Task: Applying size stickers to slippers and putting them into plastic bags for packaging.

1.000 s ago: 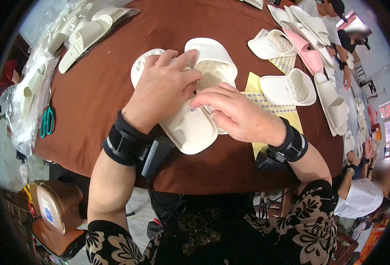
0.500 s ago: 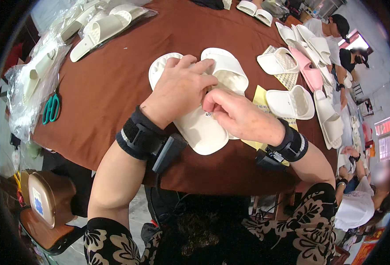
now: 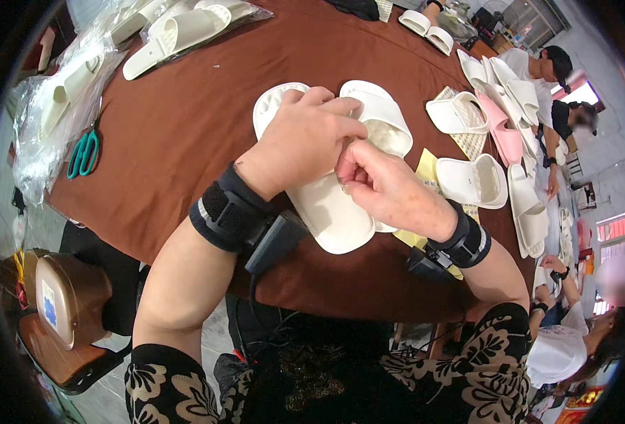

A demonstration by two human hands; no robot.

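Observation:
A pair of white slippers lies on the brown tablecloth in front of me. My left hand (image 3: 305,138) is over the left slipper (image 3: 337,222), its fingers curled down across the strap and holding it. The right slipper (image 3: 377,106) lies close beside it, partly under the other. My right hand (image 3: 390,184) is closed in a pinch against the left slipper's insole, by my left fingertips. Whatever is between those fingers is too small or hidden to make out. A yellow sheet of small printed labels (image 3: 427,169) lies beside my right wrist.
More white slippers (image 3: 471,182) and a pink one (image 3: 503,131) line the right side. Bagged slippers (image 3: 189,35) lie at the far left, with green-handled scissors (image 3: 83,153) near the table's left edge. Co-workers (image 3: 563,346) sit along the right. A brown bin (image 3: 72,300) stands lower left.
The small printed label seen on the left slipper's insole beside my right fingers no longer shows. Both hands keep nearly the same hold; the whole view has shifted slightly.

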